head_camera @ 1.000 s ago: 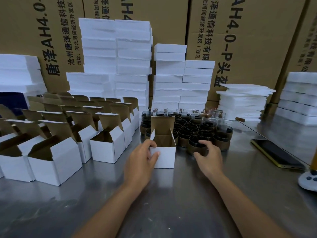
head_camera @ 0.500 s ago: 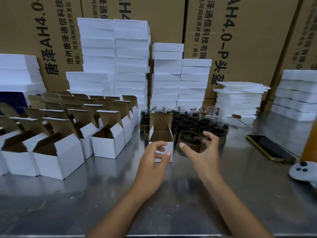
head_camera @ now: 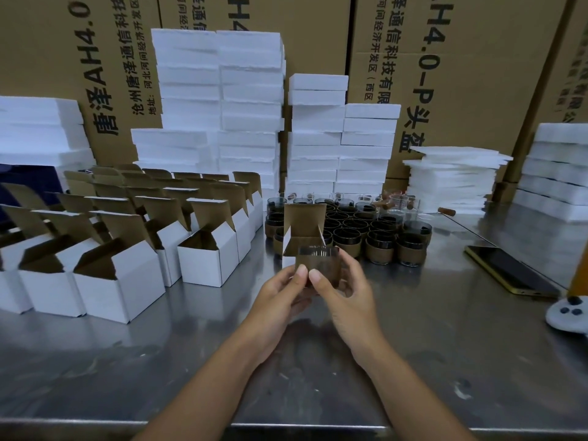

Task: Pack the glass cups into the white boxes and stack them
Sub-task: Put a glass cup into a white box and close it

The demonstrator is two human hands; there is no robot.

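Both hands hold one glass cup with a brown paper band, lifted above the steel table at centre. My left hand pinches its left side and my right hand wraps its right side; thumbs meet at the front. Just behind the cup stands an open white box with its brown lid flap up. A cluster of banded glass cups sits behind and to the right of that box.
Several open white boxes stand in rows at left. Stacks of white foam slabs line the back against big cardboard cartons. A phone and a white controller lie at right.
My right hand lifted a cup from the cluster and brought it toward me; my left hand left the open box and joined it on the cup.
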